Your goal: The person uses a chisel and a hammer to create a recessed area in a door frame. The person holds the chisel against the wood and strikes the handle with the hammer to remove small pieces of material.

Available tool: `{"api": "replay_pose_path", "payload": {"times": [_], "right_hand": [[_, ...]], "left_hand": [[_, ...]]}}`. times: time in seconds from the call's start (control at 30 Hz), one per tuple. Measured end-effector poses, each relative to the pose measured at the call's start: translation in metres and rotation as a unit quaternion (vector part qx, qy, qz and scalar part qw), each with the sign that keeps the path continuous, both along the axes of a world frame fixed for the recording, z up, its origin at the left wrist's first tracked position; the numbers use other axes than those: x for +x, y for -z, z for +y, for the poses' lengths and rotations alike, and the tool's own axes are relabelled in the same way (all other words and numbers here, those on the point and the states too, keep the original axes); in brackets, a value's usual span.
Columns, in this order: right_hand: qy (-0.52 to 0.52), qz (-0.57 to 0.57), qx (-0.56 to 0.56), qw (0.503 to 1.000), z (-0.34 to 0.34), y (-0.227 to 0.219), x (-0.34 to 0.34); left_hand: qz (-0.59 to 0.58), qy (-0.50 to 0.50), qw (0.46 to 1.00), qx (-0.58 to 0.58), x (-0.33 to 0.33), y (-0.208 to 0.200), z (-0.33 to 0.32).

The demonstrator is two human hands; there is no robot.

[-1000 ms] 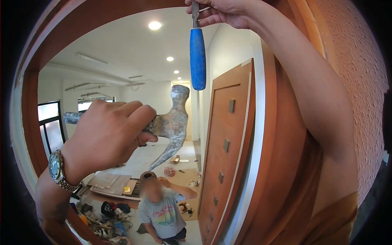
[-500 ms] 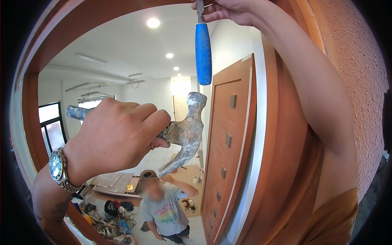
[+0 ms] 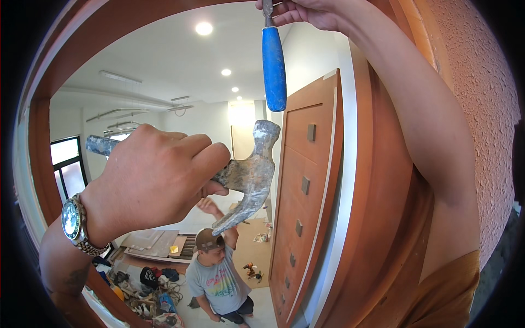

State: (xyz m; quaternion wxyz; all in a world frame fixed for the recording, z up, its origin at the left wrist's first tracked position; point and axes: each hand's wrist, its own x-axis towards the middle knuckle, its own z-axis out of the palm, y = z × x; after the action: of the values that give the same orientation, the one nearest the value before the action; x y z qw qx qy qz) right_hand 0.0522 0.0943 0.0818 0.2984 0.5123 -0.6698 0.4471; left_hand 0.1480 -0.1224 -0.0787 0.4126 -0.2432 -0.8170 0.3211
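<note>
A worn, paint-smeared claw hammer [image 3: 256, 170] is gripped in my left hand [image 3: 156, 177], whose fingers wrap the handle close to the head. Its striking face points up and its claw curves downward. Just above that face, with a small gap, hangs the blue handle of a chisel [image 3: 274, 71]. My right hand [image 3: 314, 12], at the top edge, holds the chisel by its metal shank, handle end down. The chisel's blade tip is out of view above, near the wooden door frame [image 3: 123, 13].
A brown door [image 3: 306, 158] with small square insets stands to the right. Below, a person in a grey shirt [image 3: 221, 284] and cap stands with one arm raised. Clothes and cords [image 3: 147, 290] lie heaped at lower left, boards [image 3: 150, 243] behind; a drill [image 3: 250, 269] rests on the floor.
The hammer and the chisel handle have shifted very slightly up and right. Below, the person has turned their head aside and lifted a hand higher. Both my grips are the same.
</note>
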Motion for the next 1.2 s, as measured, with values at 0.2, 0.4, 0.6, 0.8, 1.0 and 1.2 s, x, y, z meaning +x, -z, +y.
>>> {"api": "replay_pose_path", "payload": {"times": [0.2,0.4,0.6,0.8,1.0,1.2], "right_hand": [[-0.009,-0.012,-0.001,1.0,0.002,0.001,-0.001],[-0.022,0.002,0.013,1.0,0.006,0.004,0.0],[-0.028,0.02,0.008,0.999,0.007,0.006,-0.001],[-0.008,-0.011,-0.014,1.0,0.001,-0.001,-0.004],[-0.022,-0.013,-0.022,0.999,-0.005,0.0,0.004],[-0.024,0.018,0.01,1.0,0.002,0.003,0.003]], "left_hand": [[0.008,0.03,0.999,-0.01,-0.004,-0.001,0.004],[0.006,0.024,1.0,-0.016,-0.006,-0.002,0.004],[0.007,0.025,0.999,-0.019,-0.007,-0.003,0.005],[0.004,0.014,1.0,-0.021,-0.008,-0.005,0.003],[0.01,0.016,1.0,-0.021,-0.001,-0.006,0.0],[-0.003,0.015,1.0,-0.023,-0.003,-0.006,0.003]]}}
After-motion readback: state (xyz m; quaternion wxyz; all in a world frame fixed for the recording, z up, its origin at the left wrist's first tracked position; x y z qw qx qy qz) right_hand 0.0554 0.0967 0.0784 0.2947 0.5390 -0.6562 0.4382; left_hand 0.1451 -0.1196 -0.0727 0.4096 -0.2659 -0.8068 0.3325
